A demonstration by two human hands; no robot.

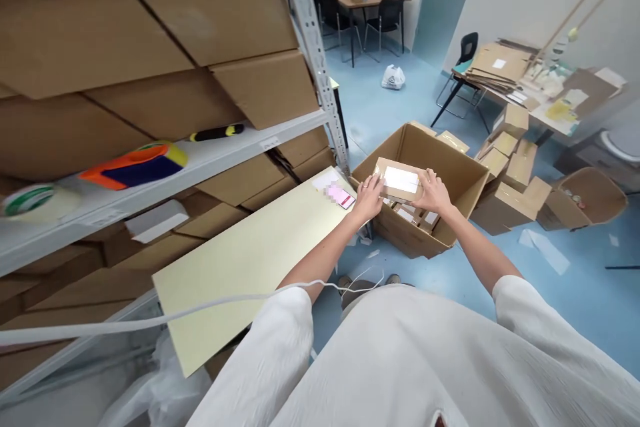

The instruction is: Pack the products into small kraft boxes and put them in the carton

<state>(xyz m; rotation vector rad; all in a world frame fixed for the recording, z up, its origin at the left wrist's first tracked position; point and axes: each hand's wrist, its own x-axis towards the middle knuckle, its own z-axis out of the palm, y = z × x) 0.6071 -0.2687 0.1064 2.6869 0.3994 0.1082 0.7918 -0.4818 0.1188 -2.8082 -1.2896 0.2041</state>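
Between my two hands is a small cardboard box [387, 170] with a white label on its upper face. My left hand [369, 197] grips its left end, and my right hand [433, 192] has the right end. The box is held over a large open carton [465, 173] on the floor. Inside that carton, below my hands, several smaller labelled boxes [430, 219] show in part. Just left of my left hand, a phone [343, 197] with a lit screen lies on the pale table [250, 260].
On the left, a metal shelf [310, 33] carries cardboard boxes, a tape roll [33, 200] and a black-yellow tool [215, 133]. A white cable [225, 298] crosses before me. Stacked boxes [517, 167] and another open carton [583, 197] stand to the right.
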